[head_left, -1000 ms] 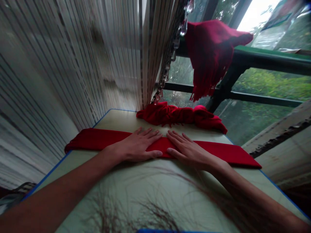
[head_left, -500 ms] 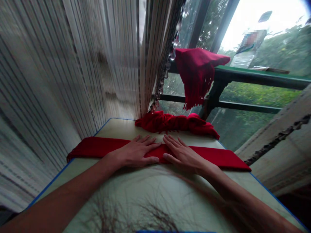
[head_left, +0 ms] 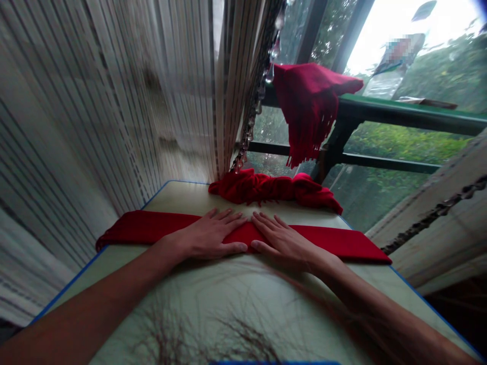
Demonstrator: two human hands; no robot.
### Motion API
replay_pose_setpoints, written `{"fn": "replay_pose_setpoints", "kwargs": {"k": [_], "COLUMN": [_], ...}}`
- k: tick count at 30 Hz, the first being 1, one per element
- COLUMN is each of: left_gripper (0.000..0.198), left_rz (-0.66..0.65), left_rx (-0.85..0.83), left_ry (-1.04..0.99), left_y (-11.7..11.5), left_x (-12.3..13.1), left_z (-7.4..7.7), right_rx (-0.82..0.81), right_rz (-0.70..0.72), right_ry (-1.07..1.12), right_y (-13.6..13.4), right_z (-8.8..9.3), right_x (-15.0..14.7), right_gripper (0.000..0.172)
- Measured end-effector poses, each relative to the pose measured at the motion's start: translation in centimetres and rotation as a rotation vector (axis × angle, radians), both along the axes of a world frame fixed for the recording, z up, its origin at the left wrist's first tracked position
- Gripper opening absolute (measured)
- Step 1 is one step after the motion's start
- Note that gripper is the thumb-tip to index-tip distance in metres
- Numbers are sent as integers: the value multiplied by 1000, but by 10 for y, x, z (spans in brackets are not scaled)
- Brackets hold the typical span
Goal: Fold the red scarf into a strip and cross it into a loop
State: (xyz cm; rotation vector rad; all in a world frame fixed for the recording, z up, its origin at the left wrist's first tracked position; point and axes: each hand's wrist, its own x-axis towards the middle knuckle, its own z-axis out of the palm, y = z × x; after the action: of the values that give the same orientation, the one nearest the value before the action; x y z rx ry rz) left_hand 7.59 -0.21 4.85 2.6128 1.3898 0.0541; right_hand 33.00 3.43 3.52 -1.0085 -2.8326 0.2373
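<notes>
A red scarf (head_left: 335, 243), folded into a long flat band, lies across the pale table from one side edge to the other. Both palms rest on its middle. My left hand (head_left: 213, 234) lies flat with fingers spread, its fingertips reaching past the scarf's far edge. My right hand (head_left: 283, 241) is flat too, angled inward, with its thumb close to the left thumb. Neither hand grips the cloth. Part of the scarf is hidden beneath the hands. Beyond it, a crumpled red cloth (head_left: 266, 187) with fringe lies at the table's far end.
The pale table (head_left: 236, 304) has a blue edge. A fringed red scarf (head_left: 308, 106) hangs over the green rail (head_left: 403, 114) by the window. A striped string curtain (head_left: 114, 101) borders the left side. A clear plastic package (head_left: 388, 76) stands on the rail.
The hands stay flat on the scarf, with hardly any movement over it. The whole view has shifted slightly.
</notes>
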Motion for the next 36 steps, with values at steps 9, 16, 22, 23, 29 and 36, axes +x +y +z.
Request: {"fn": "replay_pose_setpoints", "kwargs": {"k": [9, 16, 22, 23, 29, 36], "left_gripper": [86, 85, 90, 91, 94, 95], "left_rz": [24, 20, 42, 50, 55, 43], "left_rx": [-13, 43, 63, 39, -19, -19], "left_ry": [0, 31, 39, 41, 52, 38], "left_y": [-1, -1, -7, -8, -9, -9], "left_x": [0, 0, 6, 7, 8, 8], "left_z": [1, -1, 7, 8, 7, 7], "right_rx": [26, 14, 36, 27, 20, 6], "right_rz": [-3, 24, 37, 40, 49, 44], "right_ry": [16, 7, 7, -1, 1, -50], "right_y": [-2, -3, -4, -3, -3, -3], "right_z": [7, 6, 7, 6, 2, 4], "right_x": [1, 0, 0, 0, 1, 0], "right_gripper": [89, 89, 90, 90, 86, 90]}}
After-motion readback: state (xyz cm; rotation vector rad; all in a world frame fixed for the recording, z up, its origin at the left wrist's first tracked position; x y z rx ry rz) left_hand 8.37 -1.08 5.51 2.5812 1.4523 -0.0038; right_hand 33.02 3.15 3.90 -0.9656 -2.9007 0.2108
